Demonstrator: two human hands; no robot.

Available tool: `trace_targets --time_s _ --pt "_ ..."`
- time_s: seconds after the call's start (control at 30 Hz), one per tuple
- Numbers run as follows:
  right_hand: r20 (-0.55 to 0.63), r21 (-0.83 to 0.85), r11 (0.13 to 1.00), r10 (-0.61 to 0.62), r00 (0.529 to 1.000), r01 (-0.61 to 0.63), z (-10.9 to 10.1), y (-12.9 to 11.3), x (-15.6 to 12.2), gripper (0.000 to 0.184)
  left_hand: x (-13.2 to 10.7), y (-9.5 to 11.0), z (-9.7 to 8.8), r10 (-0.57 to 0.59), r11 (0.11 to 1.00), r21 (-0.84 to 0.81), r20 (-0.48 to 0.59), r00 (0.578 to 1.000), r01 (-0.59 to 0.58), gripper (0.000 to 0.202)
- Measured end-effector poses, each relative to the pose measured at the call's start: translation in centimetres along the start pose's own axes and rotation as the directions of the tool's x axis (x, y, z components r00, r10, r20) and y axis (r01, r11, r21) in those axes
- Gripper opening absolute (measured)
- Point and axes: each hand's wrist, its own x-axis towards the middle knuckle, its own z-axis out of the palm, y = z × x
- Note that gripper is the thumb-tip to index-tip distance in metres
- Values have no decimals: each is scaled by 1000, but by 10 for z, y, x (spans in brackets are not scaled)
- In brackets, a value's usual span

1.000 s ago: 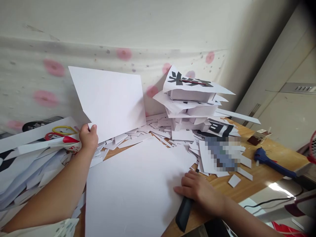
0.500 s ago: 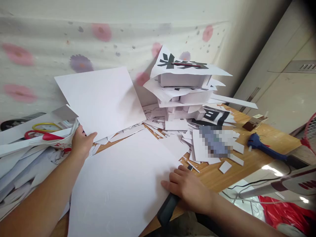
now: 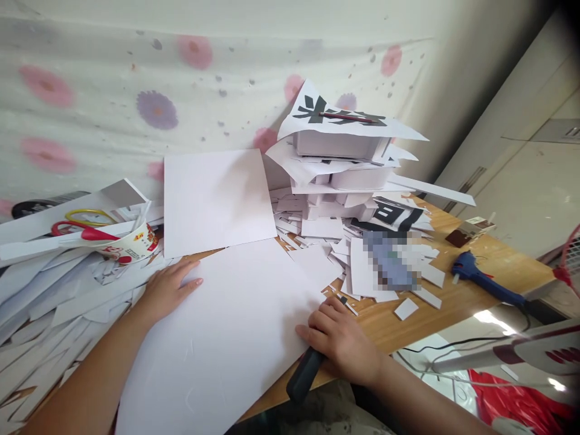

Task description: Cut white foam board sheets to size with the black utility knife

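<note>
A large white board (image 3: 217,338) lies flat in front of me on the wooden table. On its left edge rests my left hand (image 3: 170,290), open, with thumb and fingers apart and nothing gripped. A smaller white board (image 3: 220,202) leans upright against the wall just beyond that hand. My right hand (image 3: 338,338) is closed around a black-handled tool (image 3: 306,374) at the board's right edge. Its handle end sticks out toward me; the working end is mostly hidden by the fingers, so its kind is unclear.
A paper cup (image 3: 142,244) with scissors (image 3: 86,229) stands at left above piled white strips (image 3: 40,314). A stacked white model (image 3: 339,175) with lettered sheets stands at the back. Offcuts (image 3: 406,309) and a blue glue gun (image 3: 484,281) lie at right.
My left hand has let go of the smaller white board and come down onto the large one. The smaller board has shifted right and stands straighter. My right hand keeps its grip.
</note>
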Motion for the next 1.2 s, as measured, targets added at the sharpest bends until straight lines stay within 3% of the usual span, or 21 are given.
trace_targets --time_s 0.33,0.47,0.57,0.77,1.03,1.13,1.2 --pt "-96 -14 997 74 993 -75 6 3 -3 19 2 -9 2 33 994 103 80 996 -41 45" --pt "-167 -56 991 110 980 -121 8 7 -5 14 -1 -3 -6 46 993 104 103 994 -57 46" --pt "-196 -91 982 142 970 -162 10 8 -7 16 -9 2 -15 125 988 73 141 982 -137 48" --pt "-160 -170 964 175 971 -202 7 6 -7 29 -19 12 -14 197 979 12 162 967 -202 48" --pt "-100 -90 996 -27 995 18 6 -6 -8 24 -21 20 -10 204 979 -32 166 965 -202 50" --pt "53 78 996 -44 998 39 -4 -20 0 22 -22 21 -7 224 975 -47 156 962 -219 50" --pt "203 195 979 23 979 -64 -15 -22 12 25 -23 22 -5 222 975 -57 146 964 -215 50"
